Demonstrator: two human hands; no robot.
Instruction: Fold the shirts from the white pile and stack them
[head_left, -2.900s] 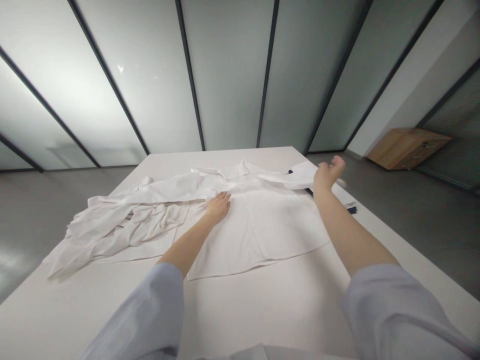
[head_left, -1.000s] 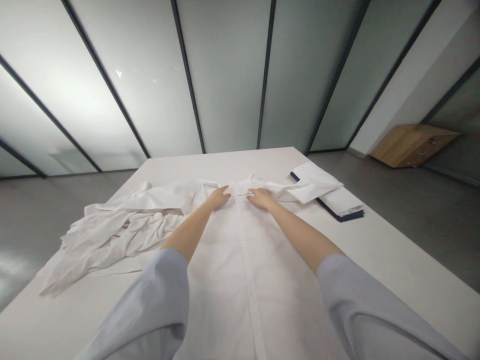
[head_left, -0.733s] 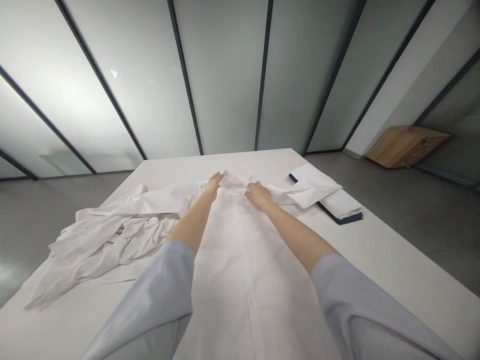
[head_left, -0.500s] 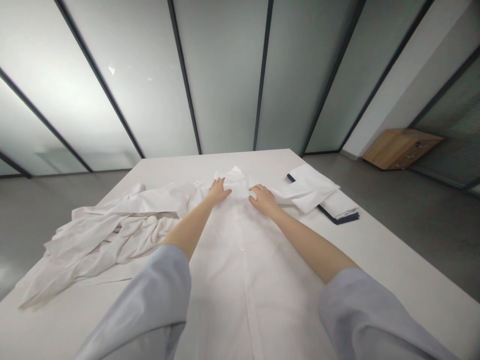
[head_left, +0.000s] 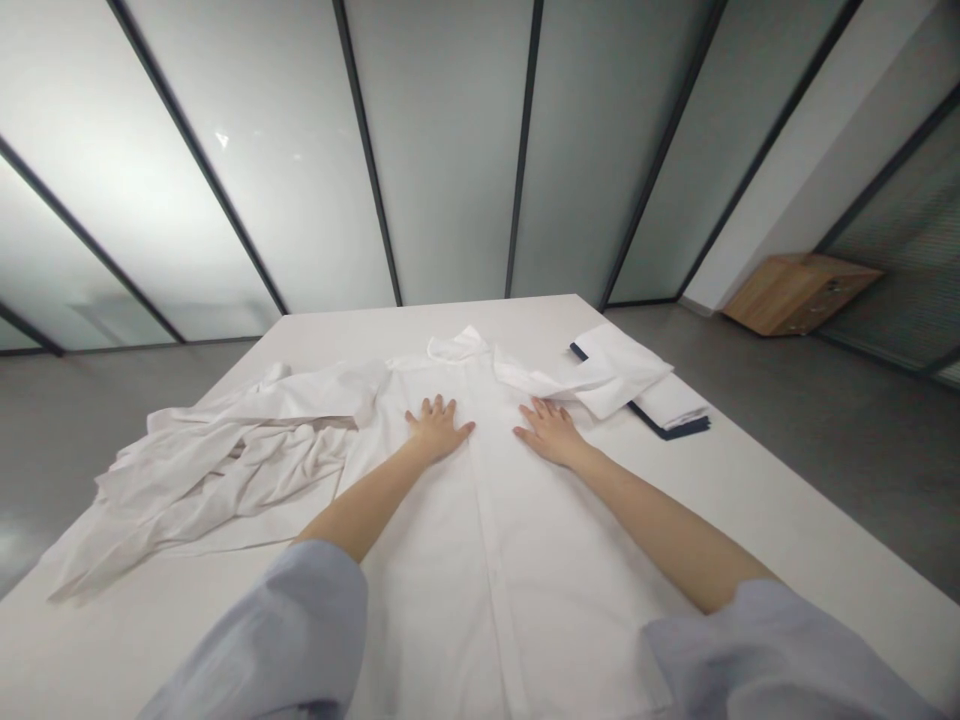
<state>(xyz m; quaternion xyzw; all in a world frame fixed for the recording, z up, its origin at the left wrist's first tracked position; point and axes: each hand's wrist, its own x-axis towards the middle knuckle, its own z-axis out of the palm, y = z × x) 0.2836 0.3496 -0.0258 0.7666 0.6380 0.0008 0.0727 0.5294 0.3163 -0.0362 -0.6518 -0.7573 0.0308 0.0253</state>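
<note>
Under L fingers [head_left: 430,410], R fingers [head_left: 541,410], white shirt [head_left: 480,530]

The bottom of the white shirt [head_left: 487,560] was cut off by the low edge of the view, and so were the person's pale blue sleeves [head_left: 277,640]. White cloth [head_left: 622,365] hid part of a folded pile [head_left: 675,410]. The wooden cabinet [head_left: 795,295] looked too small to see its handles well.

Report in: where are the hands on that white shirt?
Left hand, right hand flat on white shirt, either side of placket. Crumpled white fabric to left. Folded cloth beyond right hand.
</note>
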